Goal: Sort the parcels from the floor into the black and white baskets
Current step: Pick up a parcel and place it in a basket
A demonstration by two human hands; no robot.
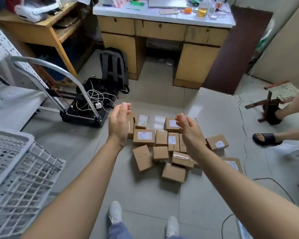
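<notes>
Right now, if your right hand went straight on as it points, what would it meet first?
Probably the brown cardboard parcel with a white label just beyond the right hand; depth is unclear, so the hand may pass above it.

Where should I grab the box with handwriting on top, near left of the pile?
Probably across the narrow width of the handwritten box at its near end, left hand coming down from the left. It lies flat with bare floor along its left side and near end; other parcels crowd its far and right sides.
</notes>
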